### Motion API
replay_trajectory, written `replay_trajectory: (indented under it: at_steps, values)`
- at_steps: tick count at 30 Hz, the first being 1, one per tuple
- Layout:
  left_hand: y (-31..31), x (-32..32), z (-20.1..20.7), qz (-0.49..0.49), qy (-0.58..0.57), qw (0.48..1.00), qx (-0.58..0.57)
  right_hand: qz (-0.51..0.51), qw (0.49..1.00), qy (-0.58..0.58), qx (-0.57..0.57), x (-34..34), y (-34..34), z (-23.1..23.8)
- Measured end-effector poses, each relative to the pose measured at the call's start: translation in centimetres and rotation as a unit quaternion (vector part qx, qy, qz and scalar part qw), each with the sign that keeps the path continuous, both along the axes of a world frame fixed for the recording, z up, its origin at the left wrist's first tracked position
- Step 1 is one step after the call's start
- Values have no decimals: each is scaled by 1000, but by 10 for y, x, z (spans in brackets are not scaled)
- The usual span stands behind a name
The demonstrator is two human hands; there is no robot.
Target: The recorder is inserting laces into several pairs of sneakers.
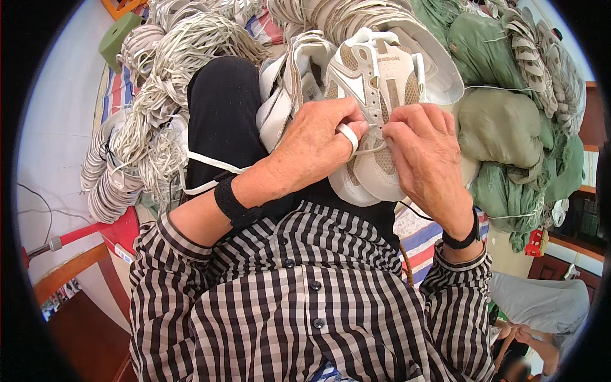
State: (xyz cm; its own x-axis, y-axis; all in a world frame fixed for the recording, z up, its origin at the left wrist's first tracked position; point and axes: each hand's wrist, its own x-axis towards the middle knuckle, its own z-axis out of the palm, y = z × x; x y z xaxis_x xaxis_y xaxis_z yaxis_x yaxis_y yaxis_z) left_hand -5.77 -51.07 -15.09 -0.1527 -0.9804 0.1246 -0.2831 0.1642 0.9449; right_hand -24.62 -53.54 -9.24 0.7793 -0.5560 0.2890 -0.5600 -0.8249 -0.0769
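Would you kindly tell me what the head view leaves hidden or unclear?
All in the head view:
Inside of the left hand: hidden by its curled fingers.
Part of the shoe upper: covered by the right hand.
Stacked shoe pieces: cut off by the top edge.
Other person: cut off by the lower edge.

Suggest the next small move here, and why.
Probably draw the flat off-white lace snug with the right hand: its loop looks slack across the white-and-beige mesh shoe upper, between that hand and the left hand, and the small dark eyelets above look unlaced, so tightening this pass first seems sensible.
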Motion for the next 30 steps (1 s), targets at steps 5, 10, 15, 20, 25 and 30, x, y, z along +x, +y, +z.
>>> replay_trajectory:
  at_steps: [5,10,15,20,25,30]
  values:
    - [4,-5,-1,5,-7,1000,-25,-1,1000,-16,5,-4,0,-3]
    - [4,-9,-2,26,-36,996,-77,3,998,-60,26,-8,1,-6]
    - [5,-13,-2,31,-65,994,-78,-4,995,-83,62,-11,1,-7]
    - [-5,-13,2,5,22,999,32,-6,991,-102,85,-10,0,-9]
    - [-15,-11,10,-32,36,993,106,-4,990,-118,79,-10,-3,-12]
    - [-14,-24,16,-4,-224,970,-97,-11,974,-181,134,-15,-8,-12]
